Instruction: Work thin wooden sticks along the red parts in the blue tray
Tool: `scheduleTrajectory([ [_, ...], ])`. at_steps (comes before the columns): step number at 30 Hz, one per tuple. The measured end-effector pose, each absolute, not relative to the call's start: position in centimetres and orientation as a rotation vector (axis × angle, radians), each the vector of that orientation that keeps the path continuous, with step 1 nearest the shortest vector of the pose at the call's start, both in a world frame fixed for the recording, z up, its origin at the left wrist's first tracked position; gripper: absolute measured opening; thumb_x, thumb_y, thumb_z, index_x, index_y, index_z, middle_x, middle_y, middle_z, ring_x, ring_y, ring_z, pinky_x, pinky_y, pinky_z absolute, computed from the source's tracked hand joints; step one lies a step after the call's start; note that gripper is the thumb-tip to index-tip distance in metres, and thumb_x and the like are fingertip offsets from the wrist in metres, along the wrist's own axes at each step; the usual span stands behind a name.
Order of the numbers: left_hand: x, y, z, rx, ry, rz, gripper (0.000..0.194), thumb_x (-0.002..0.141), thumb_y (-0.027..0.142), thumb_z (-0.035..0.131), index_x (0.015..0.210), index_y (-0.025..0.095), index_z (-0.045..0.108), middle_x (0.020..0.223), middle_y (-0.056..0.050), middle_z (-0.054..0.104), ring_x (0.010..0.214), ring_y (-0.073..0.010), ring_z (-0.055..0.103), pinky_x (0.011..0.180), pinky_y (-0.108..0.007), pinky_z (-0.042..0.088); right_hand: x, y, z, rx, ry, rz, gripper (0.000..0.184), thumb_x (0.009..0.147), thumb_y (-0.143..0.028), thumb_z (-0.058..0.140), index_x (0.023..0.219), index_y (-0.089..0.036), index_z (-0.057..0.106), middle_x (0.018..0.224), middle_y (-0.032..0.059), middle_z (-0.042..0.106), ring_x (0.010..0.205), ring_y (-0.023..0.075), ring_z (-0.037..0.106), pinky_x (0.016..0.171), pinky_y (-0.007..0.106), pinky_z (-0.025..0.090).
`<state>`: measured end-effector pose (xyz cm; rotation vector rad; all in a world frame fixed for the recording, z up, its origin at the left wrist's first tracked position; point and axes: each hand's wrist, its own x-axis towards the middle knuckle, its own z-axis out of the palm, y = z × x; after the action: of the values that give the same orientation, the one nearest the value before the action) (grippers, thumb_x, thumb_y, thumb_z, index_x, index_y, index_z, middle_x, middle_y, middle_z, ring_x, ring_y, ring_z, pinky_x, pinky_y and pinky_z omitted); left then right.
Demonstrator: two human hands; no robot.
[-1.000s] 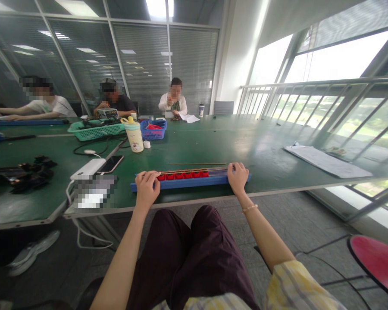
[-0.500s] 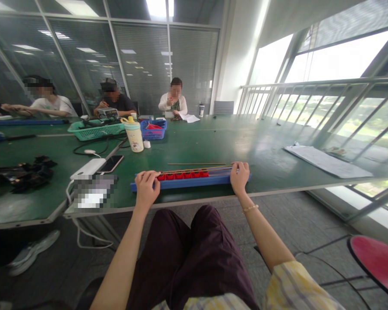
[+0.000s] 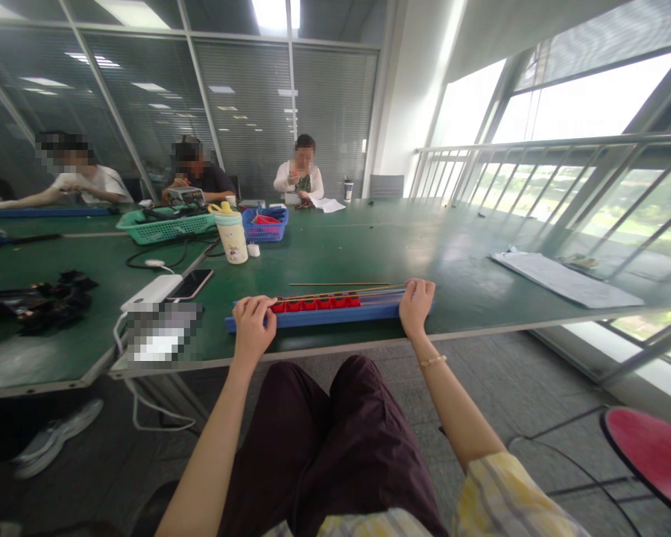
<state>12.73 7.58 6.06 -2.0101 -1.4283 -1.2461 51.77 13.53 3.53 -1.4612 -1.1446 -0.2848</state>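
Note:
A long blue channel-shaped holder point(image 3: 335, 316) lies in front of me along the table's near edge. Several red pieces point(image 3: 309, 303) sit in a row inside its left and middle part. Over them runs a thin brass-coloured rod point(image 3: 369, 291), its right end a little raised. My left hand point(image 3: 253, 324) is closed at the holder's left end, fingertips pinching the rod there. At the other end, my right hand point(image 3: 417, 306) is closed with thumb and fingers at the rod's tip. Behind the holder, a second thin rod point(image 3: 340, 284) rests on the table.
Left of me are a phone point(image 3: 193, 284), a white power bank point(image 3: 151, 292) with cable, and a tumbler point(image 3: 232, 235). Farther back stand a green basket point(image 3: 168, 229) and a blue basket point(image 3: 265, 227). Papers point(image 3: 564, 277) lie at right. Several people sit across the table.
My right hand has shifted slightly, and the rod's right end has come up a little from the holder. My left hand stays in place. A co-worker at far left has stretched out an arm.

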Motion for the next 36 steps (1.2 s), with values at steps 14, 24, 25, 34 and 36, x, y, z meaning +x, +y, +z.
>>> scheduleTrajectory([
  [14, 12.8, 7.6, 6.1, -2.011, -1.433, -1.252, 0.027, 0.088, 0.019, 0.049, 0.105, 0.023, 0.07, 0.107, -0.008, 0.068, 0.108, -0.0281, 0.05, 0.098, -0.044, 0.04, 52.0, 13.3, 3.8, -1.468, -1.149, -0.359, 0.033, 0.099, -0.028, 0.024, 0.093, -0.019, 0.054, 0.101, 0.0158, 0.058, 0.1, 0.0276, 0.05, 0.094, 0.046, 0.038],
  [24, 12.8, 7.7, 6.1, -2.014, -1.442, -1.252, 0.028, 0.088, 0.019, 0.049, 0.105, 0.023, 0.07, 0.105, -0.008, 0.068, 0.106, -0.0278, 0.05, 0.098, -0.045, 0.04, 52.2, 13.2, 3.4, -1.558, -1.013, -0.373, 0.032, 0.099, -0.031, 0.025, 0.09, -0.021, 0.053, 0.097, 0.0153, 0.059, 0.096, 0.0296, 0.052, 0.086, 0.044, 0.038],
  [25, 12.8, 7.7, 6.1, -2.012, -1.444, -1.249, 0.028, 0.088, 0.019, 0.048, 0.105, 0.023, 0.07, 0.106, -0.008, 0.068, 0.107, -0.0278, 0.05, 0.098, -0.045, 0.04, 52.3, 13.2, 3.4, -1.554, -1.011, -0.38, 0.031, 0.099, -0.031, 0.025, 0.089, -0.021, 0.053, 0.097, 0.0149, 0.059, 0.096, 0.0293, 0.053, 0.085, 0.043, 0.038],
  [34, 12.8, 7.7, 6.1, -2.019, -1.436, -1.248, 0.029, 0.088, 0.018, 0.048, 0.106, 0.023, 0.07, 0.106, -0.008, 0.068, 0.107, -0.0277, 0.05, 0.099, -0.045, 0.04, 52.8, 13.5, 3.0, -1.543, -0.873, -0.415, 0.029, 0.099, -0.028, 0.027, 0.085, -0.022, 0.051, 0.095, 0.0139, 0.061, 0.096, 0.0288, 0.057, 0.081, 0.04, 0.038],
  [36, 12.8, 7.8, 6.0, -2.015, -1.431, -1.251, 0.028, 0.088, 0.018, 0.048, 0.106, 0.023, 0.07, 0.106, -0.008, 0.068, 0.107, -0.0275, 0.05, 0.099, -0.044, 0.04, 53.0, 13.6, 3.0, -1.537, -0.851, -0.392, 0.029, 0.098, -0.028, 0.027, 0.084, -0.022, 0.051, 0.094, 0.0144, 0.061, 0.097, 0.0292, 0.057, 0.082, 0.04, 0.038],
])
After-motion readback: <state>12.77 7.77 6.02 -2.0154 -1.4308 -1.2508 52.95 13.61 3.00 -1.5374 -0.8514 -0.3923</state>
